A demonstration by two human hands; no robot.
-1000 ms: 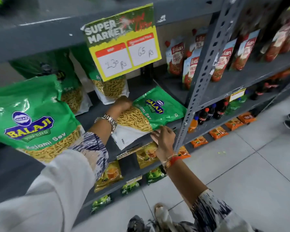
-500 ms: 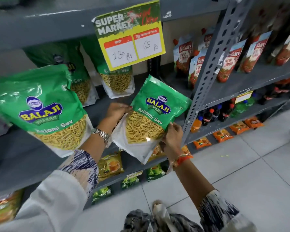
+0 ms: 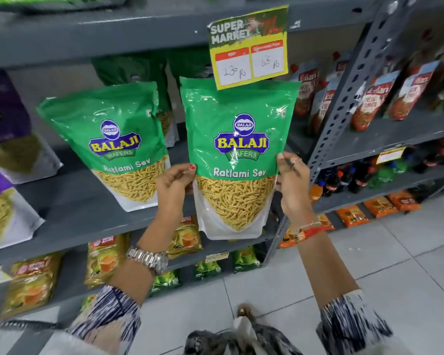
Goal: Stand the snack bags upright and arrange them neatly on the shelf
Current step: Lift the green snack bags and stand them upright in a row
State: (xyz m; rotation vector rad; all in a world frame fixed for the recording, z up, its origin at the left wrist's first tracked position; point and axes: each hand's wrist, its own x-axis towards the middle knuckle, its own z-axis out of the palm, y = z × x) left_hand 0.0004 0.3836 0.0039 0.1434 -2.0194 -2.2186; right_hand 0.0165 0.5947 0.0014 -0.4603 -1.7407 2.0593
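Observation:
A green Balaji Ratlami Sev bag (image 3: 237, 139) is held upright in front of the grey shelf (image 3: 75, 208), its bottom just past the shelf's front edge. My left hand (image 3: 173, 184) grips its left edge and my right hand (image 3: 291, 187) grips its right edge. A second green sev bag (image 3: 113, 139) stands upright on the shelf to the left. Two more green bags (image 3: 133, 70) stand behind, partly hidden.
A yellow price sign (image 3: 249, 47) hangs from the upper shelf just above the held bag. Purple bags (image 3: 3, 119) sit at the far left. A perforated upright post (image 3: 344, 98) stands to the right, with tomato pouches (image 3: 369, 98) and bottles (image 3: 349, 178) beyond it.
The bag lay flat on the shelf one second ago. Both hands have lifted it and turned it upright, facing me. The view has shifted left.

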